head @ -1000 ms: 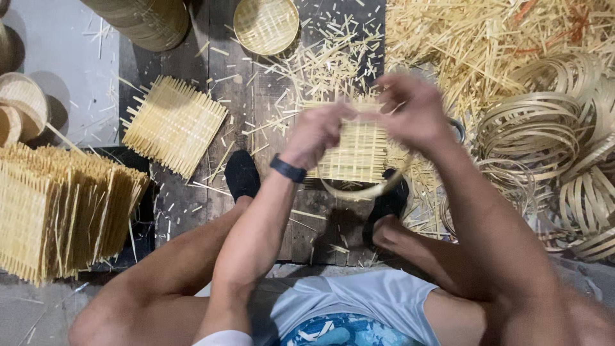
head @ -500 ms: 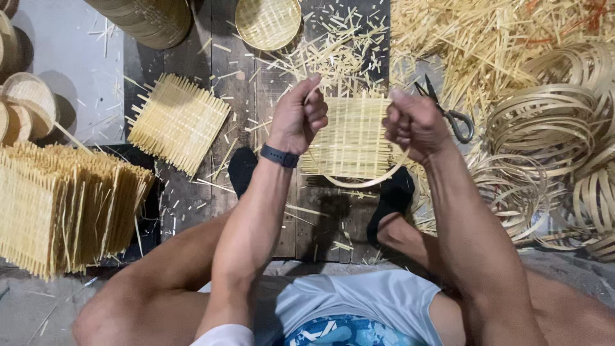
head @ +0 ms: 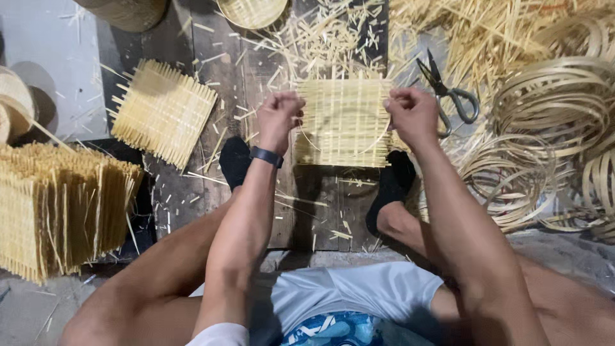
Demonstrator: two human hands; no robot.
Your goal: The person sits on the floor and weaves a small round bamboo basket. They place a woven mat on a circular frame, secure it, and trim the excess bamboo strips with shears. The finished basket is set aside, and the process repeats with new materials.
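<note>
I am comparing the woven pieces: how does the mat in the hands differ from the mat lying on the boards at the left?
The held mat is gripped at both side edges by the left hand and right hand; the loose mat lies untouched. The held mat sits square to the view, the loose mat turned. Both are pale woven strips.

Left hand point(head: 278, 118) and right hand point(head: 413, 115) fisted on opposite edges of a square woven bamboo mat point(head: 343, 122), held flat above the dark plank floor point(head: 320, 205). Scissors point(head: 448, 90) just right of it. Second mat point(head: 163, 112) lying left; stacked mats point(head: 57, 205) further left; bamboo hoops point(head: 551, 128) right.
</note>
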